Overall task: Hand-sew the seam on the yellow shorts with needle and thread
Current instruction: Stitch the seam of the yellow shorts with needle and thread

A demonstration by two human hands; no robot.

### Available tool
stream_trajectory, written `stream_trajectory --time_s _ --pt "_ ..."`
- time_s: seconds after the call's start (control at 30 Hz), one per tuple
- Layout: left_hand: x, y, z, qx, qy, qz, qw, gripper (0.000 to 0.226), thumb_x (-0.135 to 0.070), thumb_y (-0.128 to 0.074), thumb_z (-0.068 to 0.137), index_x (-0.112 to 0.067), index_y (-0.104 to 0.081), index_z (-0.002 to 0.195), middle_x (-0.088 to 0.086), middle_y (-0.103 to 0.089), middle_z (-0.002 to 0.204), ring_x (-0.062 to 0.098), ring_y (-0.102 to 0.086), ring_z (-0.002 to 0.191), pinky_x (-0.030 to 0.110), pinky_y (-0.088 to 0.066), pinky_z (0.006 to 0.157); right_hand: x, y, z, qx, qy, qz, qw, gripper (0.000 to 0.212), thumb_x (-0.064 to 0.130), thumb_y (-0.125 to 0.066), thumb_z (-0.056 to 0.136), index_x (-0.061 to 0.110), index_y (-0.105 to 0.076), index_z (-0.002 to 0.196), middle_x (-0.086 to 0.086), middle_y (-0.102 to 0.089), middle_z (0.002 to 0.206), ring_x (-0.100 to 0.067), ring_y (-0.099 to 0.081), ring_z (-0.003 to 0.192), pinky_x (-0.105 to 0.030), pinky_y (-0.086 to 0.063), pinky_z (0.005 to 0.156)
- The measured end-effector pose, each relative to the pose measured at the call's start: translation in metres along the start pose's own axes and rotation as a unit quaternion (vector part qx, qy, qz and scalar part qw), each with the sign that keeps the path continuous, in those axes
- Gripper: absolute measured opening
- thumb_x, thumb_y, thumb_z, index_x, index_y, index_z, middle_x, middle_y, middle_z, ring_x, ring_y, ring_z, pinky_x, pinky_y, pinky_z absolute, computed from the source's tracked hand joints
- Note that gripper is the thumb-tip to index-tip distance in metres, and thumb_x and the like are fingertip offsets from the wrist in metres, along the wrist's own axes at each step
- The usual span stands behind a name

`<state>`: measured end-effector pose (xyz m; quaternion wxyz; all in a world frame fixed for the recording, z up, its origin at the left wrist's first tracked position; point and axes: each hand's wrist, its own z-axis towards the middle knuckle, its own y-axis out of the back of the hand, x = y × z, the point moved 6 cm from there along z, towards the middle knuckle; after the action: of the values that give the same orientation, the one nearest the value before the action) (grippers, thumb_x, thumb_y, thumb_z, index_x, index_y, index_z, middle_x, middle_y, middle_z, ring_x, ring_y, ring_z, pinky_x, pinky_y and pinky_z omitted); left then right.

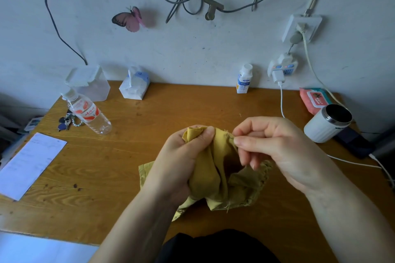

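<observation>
The yellow shorts [215, 168] are bunched up above the wooden table [119, 156], near its front edge. My left hand [183, 156] grips a gathered fold of the cloth at its top, thumb pressed on the fabric. My right hand [275, 147] pinches thumb and forefinger together at the frayed seam edge on the right of that fold. The needle and the thread are too small to make out between the fingertips.
A plastic water bottle [89, 113] and keys [66, 123] lie at the left, with a paper sheet [30, 164] nearer me. A tissue pack [134, 85] and small bottle [244, 79] stand by the wall. A white mug [327, 123], wipes pack [314, 99] and charger cables sit right.
</observation>
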<state>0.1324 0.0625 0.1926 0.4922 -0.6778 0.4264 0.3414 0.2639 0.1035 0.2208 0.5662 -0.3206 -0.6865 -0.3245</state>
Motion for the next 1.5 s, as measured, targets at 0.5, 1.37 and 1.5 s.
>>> stream_trajectory --time_s 0.5,1.37,1.5 --pt "0.002 -0.024 -0.013 -0.105 -0.18 0.21 0.955 0.025 -0.01 -0.049 0.094 -0.008 -0.054 0.069 -0.008 -0.058 0.052 0.0 -0.052 0.05 0.014 -0.044 0.051 -0.021 -0.009 -0.001 -0.033 0.037 0.085 0.995 0.013 0.019 -0.06 0.077 0.022 -0.07 0.07 -0.001 -0.063 0.055 -0.008 -0.054 0.048 -0.013 -0.043 0.049" --pt "0.015 -0.018 -0.003 0.149 0.038 -0.032 0.988 0.021 -0.018 -0.058 0.086 0.0 -0.065 0.079 0.014 -0.063 0.074 0.021 -0.063 0.072 0.029 -0.055 0.07 -0.028 -0.001 0.003 -0.061 0.066 0.074 0.993 0.01 0.033 -0.072 0.068 0.024 -0.068 0.07 -0.006 -0.068 0.06 -0.016 -0.063 0.052 -0.02 -0.05 0.05" --pt "0.014 -0.008 0.0 0.085 0.026 -0.041 0.995 0.013 -0.013 -0.062 0.078 -0.004 -0.071 0.078 0.012 -0.067 0.072 0.021 -0.066 0.07 0.028 -0.056 0.065 -0.035 -0.004 0.003 -0.033 0.054 0.083 0.995 0.008 0.023 -0.069 0.072 0.018 -0.071 0.078 -0.006 -0.072 0.072 -0.016 -0.069 0.066 -0.019 -0.054 0.061"
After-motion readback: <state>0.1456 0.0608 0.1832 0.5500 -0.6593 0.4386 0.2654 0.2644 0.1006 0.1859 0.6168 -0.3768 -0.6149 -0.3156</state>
